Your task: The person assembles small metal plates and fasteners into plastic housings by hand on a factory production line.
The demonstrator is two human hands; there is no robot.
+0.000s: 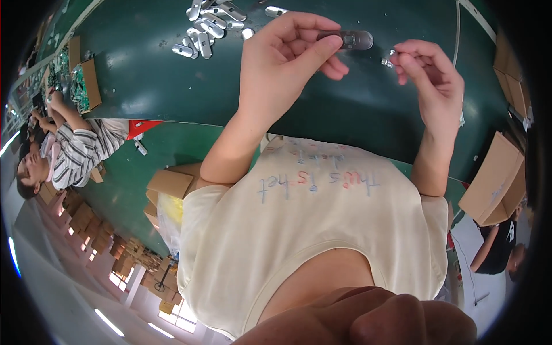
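Observation:
My left hand (287, 54) pinches a flat, dark, shiny metal piece (359, 40) with a rounded end and a small square mark or opening in it. Its other end is hidden behind my thumb and fingers. To the right, my right hand (428, 72) is closed at the fingertips on a small shiny metal part (387, 62), too small to make out its exact kind. The two hands are apart, both above the dark green table (190, 86). Beyond my left hand lies a loose pile of silver, rounded oblong metal pieces (205, 43), several with a dark slot.
At the table's left edge, an open cardboard box (91, 85) stands beside green parts. A person in a striped shirt (86, 146) is at the left. Cardboard boxes (497, 178) are at the right, near another person in black (495, 247). A carton (169, 184) sits by my left elbow.

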